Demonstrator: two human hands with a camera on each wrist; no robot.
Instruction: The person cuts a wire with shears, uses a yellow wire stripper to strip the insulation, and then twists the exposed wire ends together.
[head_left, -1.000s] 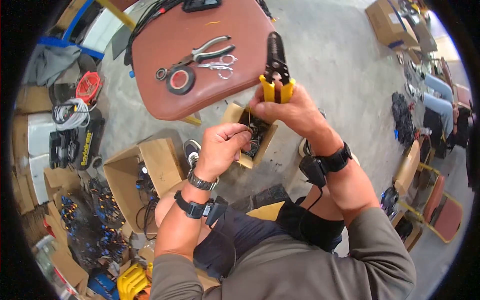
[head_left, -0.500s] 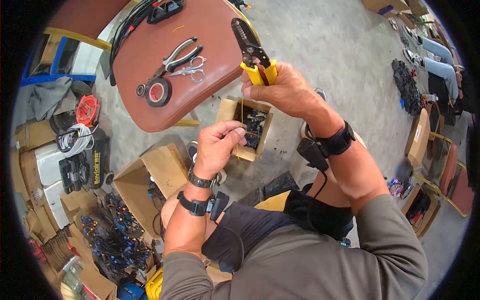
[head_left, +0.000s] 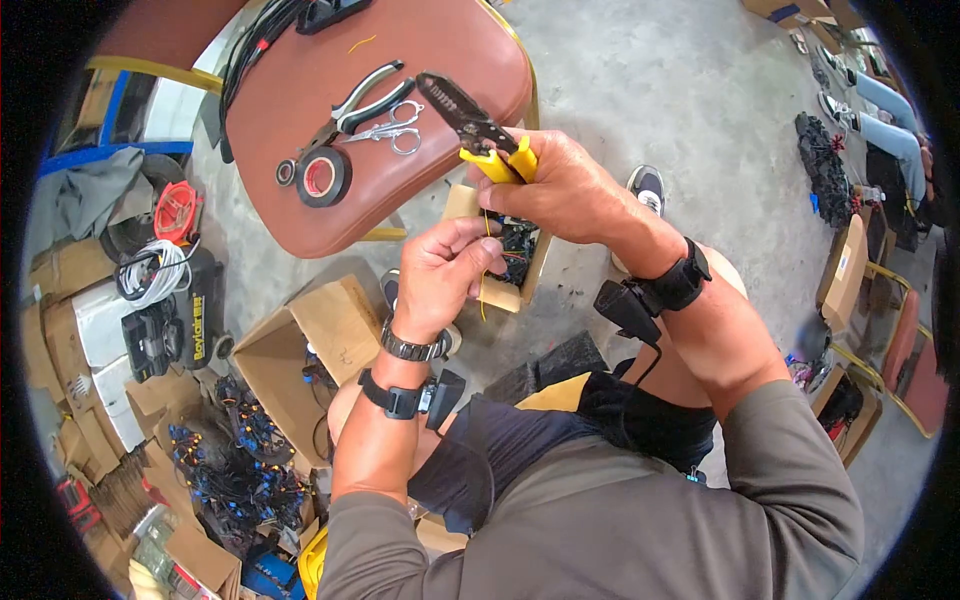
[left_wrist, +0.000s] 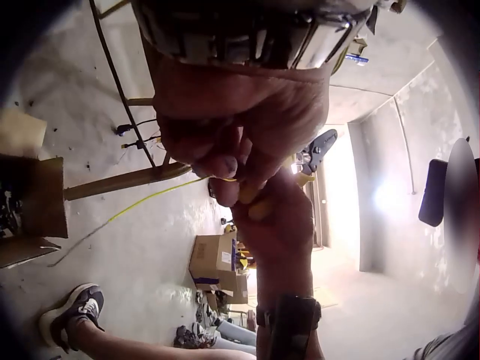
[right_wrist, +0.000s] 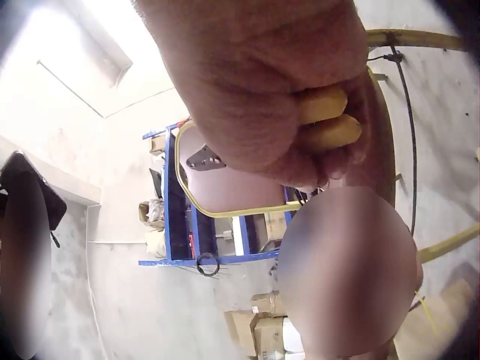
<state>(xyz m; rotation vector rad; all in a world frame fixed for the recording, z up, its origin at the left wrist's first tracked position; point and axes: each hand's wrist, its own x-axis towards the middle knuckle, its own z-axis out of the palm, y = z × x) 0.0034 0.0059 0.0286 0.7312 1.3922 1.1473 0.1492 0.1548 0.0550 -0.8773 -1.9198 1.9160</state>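
In the head view the right hand (head_left: pixel 555 190) grips the yellow handles of a wire stripper (head_left: pixel 467 119), its dark jaws angled up and left. Just below, the left hand (head_left: pixel 440 270) pinches a thin yellow wire (head_left: pixel 484 300) between thumb and finger. The wire runs up toward the right fingertips and dangles under the left hand. In the left wrist view its long tail (left_wrist: pixel 142 200) hangs free, while both hands come close together. Two yellow handle ends (right_wrist: pixel 330 120) stick out of the right fist in the right wrist view.
On the red-brown seat (head_left: pixel 440 45) lie pliers (head_left: pixel 372 98), scissors (head_left: pixel 395 131) and black tape (head_left: pixel 323 177). An open carton (head_left: pixel 507 295) stands on the floor under the hands. A larger carton (head_left: pixel 350 320) and bundled cables (head_left: pixel 235 465) are at the left.
The right hand and wire stripper have come down and left, nearer the left hand, and the tool tilts further left. The left hand still pinches the wire. The camera view has shifted.
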